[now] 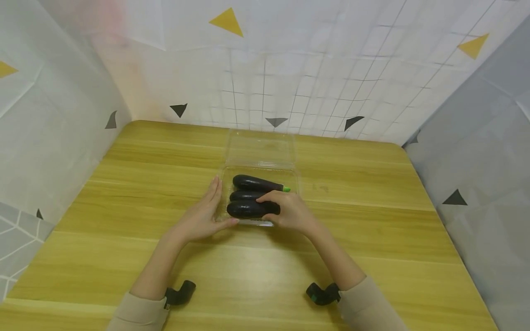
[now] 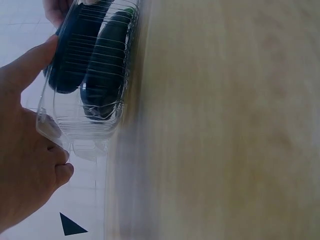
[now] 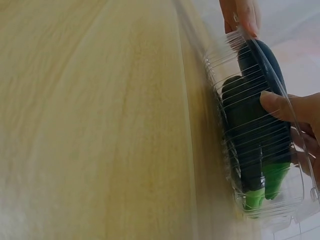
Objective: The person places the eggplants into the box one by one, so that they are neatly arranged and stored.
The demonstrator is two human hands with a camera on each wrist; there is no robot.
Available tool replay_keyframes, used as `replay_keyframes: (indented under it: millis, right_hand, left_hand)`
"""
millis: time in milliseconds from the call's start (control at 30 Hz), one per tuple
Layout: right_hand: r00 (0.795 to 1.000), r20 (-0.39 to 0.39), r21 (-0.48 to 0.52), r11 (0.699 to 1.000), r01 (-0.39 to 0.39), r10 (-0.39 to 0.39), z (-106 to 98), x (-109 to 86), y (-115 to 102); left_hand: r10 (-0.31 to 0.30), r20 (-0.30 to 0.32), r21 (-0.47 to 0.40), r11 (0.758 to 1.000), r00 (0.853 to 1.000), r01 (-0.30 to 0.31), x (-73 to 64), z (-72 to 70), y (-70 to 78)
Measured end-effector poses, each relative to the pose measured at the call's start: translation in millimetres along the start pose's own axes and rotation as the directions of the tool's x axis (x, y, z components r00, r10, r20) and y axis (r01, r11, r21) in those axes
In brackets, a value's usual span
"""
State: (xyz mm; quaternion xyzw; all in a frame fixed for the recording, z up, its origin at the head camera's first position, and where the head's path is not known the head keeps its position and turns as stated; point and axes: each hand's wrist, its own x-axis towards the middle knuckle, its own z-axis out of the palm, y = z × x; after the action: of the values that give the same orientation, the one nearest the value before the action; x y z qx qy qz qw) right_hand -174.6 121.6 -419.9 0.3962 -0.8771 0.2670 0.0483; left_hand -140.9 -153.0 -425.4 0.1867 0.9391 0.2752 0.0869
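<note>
A clear plastic clamshell box [image 1: 287,174] lies on the table with its lid [image 1: 261,149] folded back toward the wall. Three dark eggplants lie side by side in it, green stems to the right: a back eggplant [image 1: 256,184], a middle eggplant [image 1: 242,196] and a front eggplant [image 1: 244,210]. My right hand [image 1: 291,211] grips the front eggplant near its stem end, thumb on the near side and fingers over the far side; this covers the stem. Along the box's left wall rest the straight fingers of my left hand [image 1: 200,218], its thumb extended at the front left corner.
The wooden table [image 1: 248,271] meets white patterned sheeting [image 1: 310,69] at the back and on both sides. A black wrist device [image 1: 181,293] is strapped to the left forearm, and a matching device [image 1: 322,293] to the right one.
</note>
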Motion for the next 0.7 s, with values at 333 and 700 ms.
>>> replay_keyframes:
  millis: [333, 700]
  right_hand:
    - [0.993, 0.092, 0.012, 0.998, -0.070, 0.068, -0.1, 3.0, 2.5]
    - [0.990, 0.115, 0.008, 0.996, -0.084, 0.082, 2.4, 5.7, 6.6]
  left_hand:
    - [-0.005, 0.000, 0.002, 1.000, 1.000, 0.005, 0.9, -0.1, 0.0]
    - [-0.015, 0.015, -0.005, 1.000, 1.000, 0.015, 1.0, -1.4, 1.3]
